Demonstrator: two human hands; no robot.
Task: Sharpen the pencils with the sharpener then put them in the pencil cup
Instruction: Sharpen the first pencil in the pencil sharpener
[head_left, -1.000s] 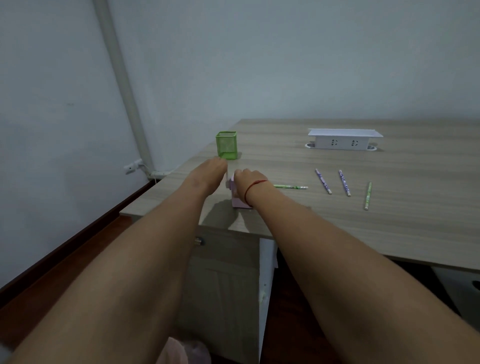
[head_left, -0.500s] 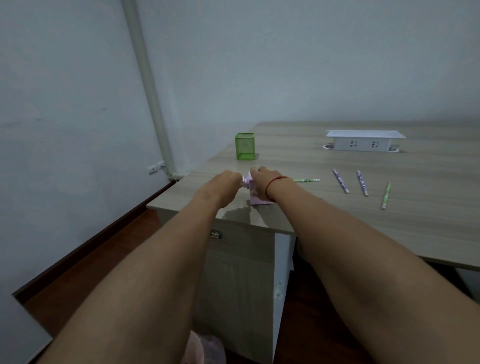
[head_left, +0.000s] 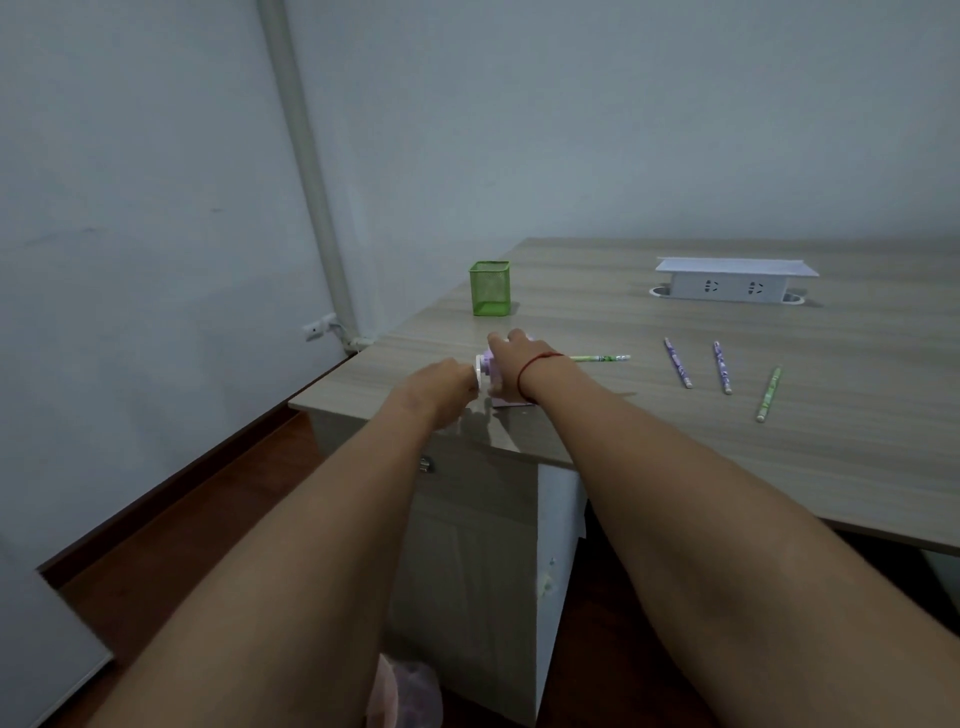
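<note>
Pencil sharpener (head_left: 487, 370) (lilac) stands near the desk's (head_left: 675, 467) near-left corner, gripped from above by the curled right hand (head_left: 519, 358). The left hand (head_left: 441, 387), fingers curled, holds its crank (head_left: 478, 375); a green pencil (head_left: 600, 358) projects from its right side.
</note>
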